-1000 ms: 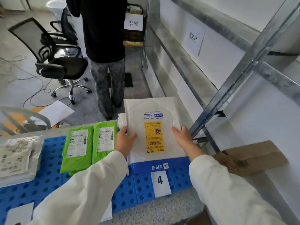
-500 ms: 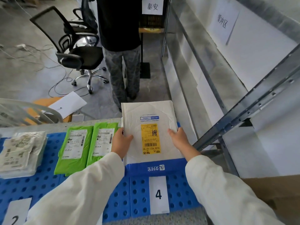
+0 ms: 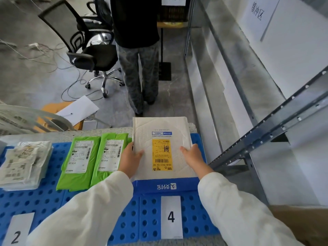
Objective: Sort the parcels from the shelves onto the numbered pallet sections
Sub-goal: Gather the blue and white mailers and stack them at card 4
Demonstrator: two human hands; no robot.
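A white padded mailer (image 3: 159, 126) with a yellow label and a blue bottom band lies on the blue perforated pallet (image 3: 124, 219), above the paper card numbered 4 (image 3: 171, 217). My left hand (image 3: 130, 159) grips its left edge and my right hand (image 3: 192, 156) grips its right edge. Two green parcels (image 3: 94, 157) lie side by side just left of it. A stack of white printed bags (image 3: 24, 164) rests at the far left, above the card numbered 2 (image 3: 16, 231).
A person in dark clothes (image 3: 138, 50) stands just beyond the pallet. A black office chair (image 3: 90, 47) and loose cables are on the floor at left. Grey metal shelving (image 3: 266, 125) runs along the right. A cardboard box (image 3: 301, 222) sits at lower right.
Both hands have brought the white mailer down onto section 4, and my view has tilted lower over the pallet. The green parcels have not moved.
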